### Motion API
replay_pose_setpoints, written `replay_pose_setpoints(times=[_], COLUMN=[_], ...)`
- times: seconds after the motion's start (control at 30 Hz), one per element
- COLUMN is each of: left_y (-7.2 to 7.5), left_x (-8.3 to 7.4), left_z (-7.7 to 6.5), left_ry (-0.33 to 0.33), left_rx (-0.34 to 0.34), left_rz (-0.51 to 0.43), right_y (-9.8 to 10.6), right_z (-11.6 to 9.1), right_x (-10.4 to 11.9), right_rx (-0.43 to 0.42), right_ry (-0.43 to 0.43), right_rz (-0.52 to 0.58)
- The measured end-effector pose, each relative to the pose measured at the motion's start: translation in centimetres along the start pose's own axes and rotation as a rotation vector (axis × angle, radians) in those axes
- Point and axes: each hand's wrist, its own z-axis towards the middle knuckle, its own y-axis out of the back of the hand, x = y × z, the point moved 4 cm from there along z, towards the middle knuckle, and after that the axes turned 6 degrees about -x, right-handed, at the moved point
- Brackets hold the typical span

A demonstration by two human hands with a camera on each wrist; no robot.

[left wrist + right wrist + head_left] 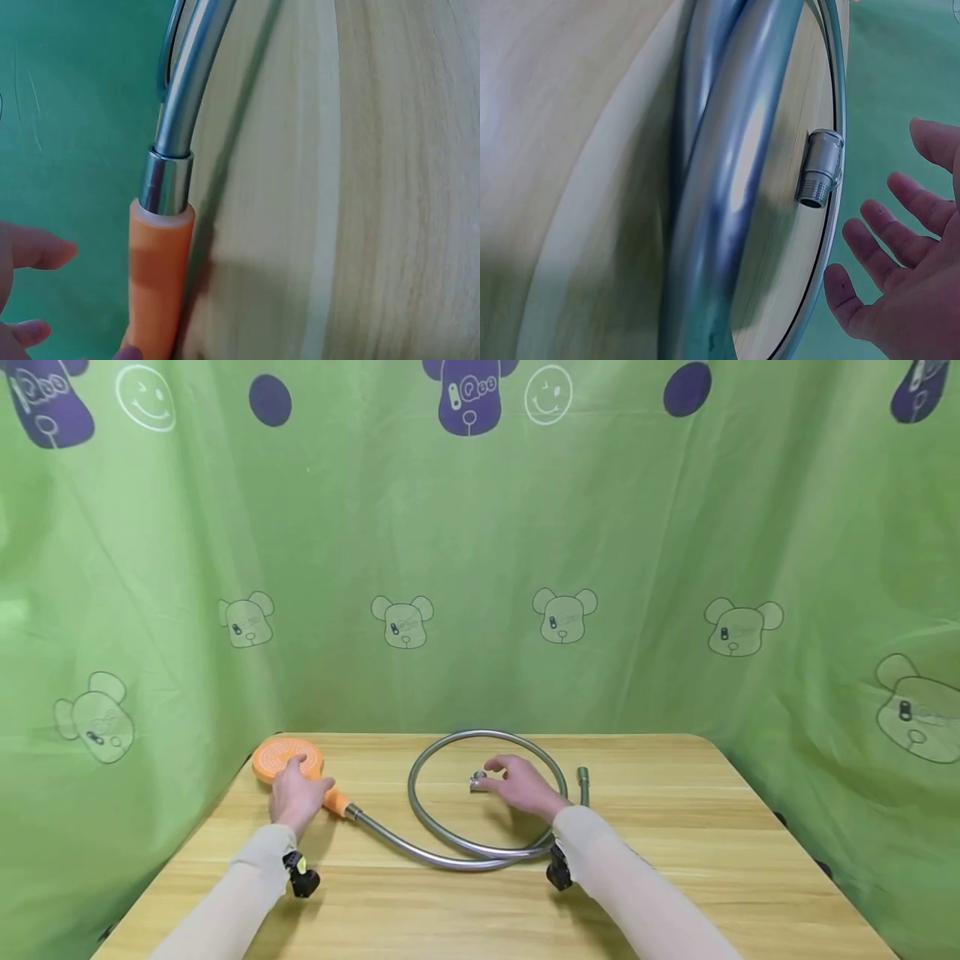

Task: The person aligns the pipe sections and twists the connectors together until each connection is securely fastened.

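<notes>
An orange shower head lies at the table's back left, its spray face upward. My left hand is over it with fingers spread; the left wrist view shows fingertips close to the orange handle, and contact is hard to tell. A metal collar joins the handle to a silver shower hose, which loops across the middle. Inside the loop sits a small metal threaded fitting. My right hand reaches over the loop beside that fitting, fingers apart and not curled round it.
The wooden table has rounded back corners. Green printed curtain hangs behind it and on both sides. The hose's free end points toward the back, right of the loop. Each wrist wears a small black camera.
</notes>
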Motion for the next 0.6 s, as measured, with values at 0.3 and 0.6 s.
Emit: replay_pose_setpoints(times=[0.3,0.6], left_y=[-0.8,-1.8], left_x=[-1.6,-4.3], left_z=[0.3,-0.5], left_ry=[-0.118,-0.212], left_rx=[0.051,0.170], left_rz=[0.001,-0.003], right_y=[1.1,2.3], right_z=[-0.2,-0.3], right_x=[-0.8,-1.5], right_rx=[-0.019,-0.050], right_ry=[0.005,0.010], right_rz=[-0.037,-0.090])
